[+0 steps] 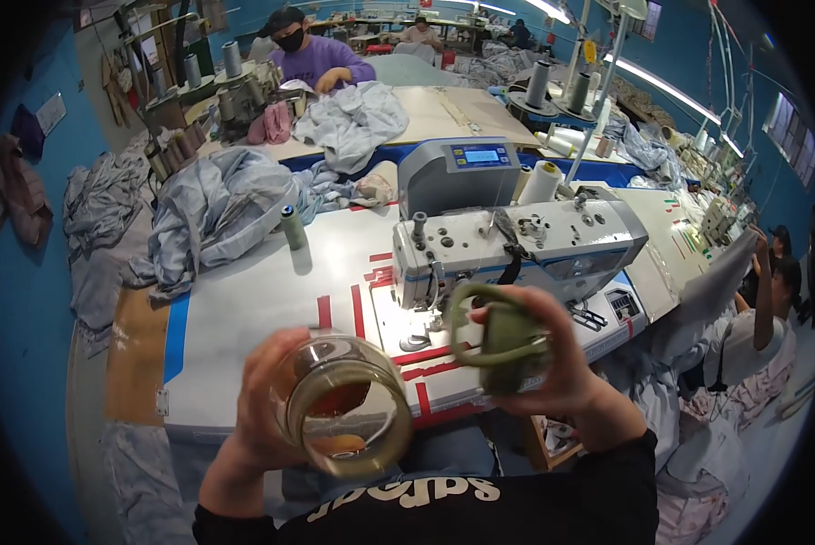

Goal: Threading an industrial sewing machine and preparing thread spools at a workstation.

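My left hand is wrapped around a clear wide-mouthed bottle, tilted with its open mouth toward me. Something reddish-brown, perhaps drink, shows inside it. In my right hand is a green lid with a loop handle, slightly blurred and apart from the bottle. Both are held up over the near edge of the white sewing table. Just beyond them stands a white sewing machine with its lamp lit at the needle.
A grey control box with a lit screen rises behind the machine. On the left lie heaped pale blue fabric and a grey-green thread spool. A co-worker in purple handles cloth across the table; another person's raised arm is at right.
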Tool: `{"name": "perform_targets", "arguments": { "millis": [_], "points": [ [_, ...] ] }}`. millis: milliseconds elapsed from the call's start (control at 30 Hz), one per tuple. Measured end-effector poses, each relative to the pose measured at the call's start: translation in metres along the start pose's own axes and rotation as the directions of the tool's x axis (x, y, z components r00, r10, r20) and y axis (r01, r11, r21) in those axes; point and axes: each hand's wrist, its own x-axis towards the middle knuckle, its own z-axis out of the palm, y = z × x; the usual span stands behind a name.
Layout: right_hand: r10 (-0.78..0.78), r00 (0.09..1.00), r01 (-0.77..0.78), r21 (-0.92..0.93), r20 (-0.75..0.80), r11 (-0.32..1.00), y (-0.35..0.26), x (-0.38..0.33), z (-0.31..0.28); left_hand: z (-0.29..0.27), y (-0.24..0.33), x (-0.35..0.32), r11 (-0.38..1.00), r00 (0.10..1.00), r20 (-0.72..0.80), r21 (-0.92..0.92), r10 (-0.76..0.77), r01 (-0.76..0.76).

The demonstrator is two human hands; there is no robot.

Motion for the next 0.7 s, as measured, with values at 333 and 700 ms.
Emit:
{"name": "perform_targets", "arguments": {
  "millis": [333, 700],
  "points": [
    [0.328, 0.834, -0.082, 0.487, -0.445, 0.870, -0.012, -0.047, -0.001, 0.005, 0.033, 0.066, 0.890, 0.757, -0.469, 0.240, 0.455, -0.387],
    [0.324, 0.811, -0.132, 0.386, -0.487, 0.913, -0.006, -0.052, -0.005, -0.044, 0.039, 0.054, 0.817, 0.772, -0.288, 0.316, 0.567, -0.482]
  ]
}}
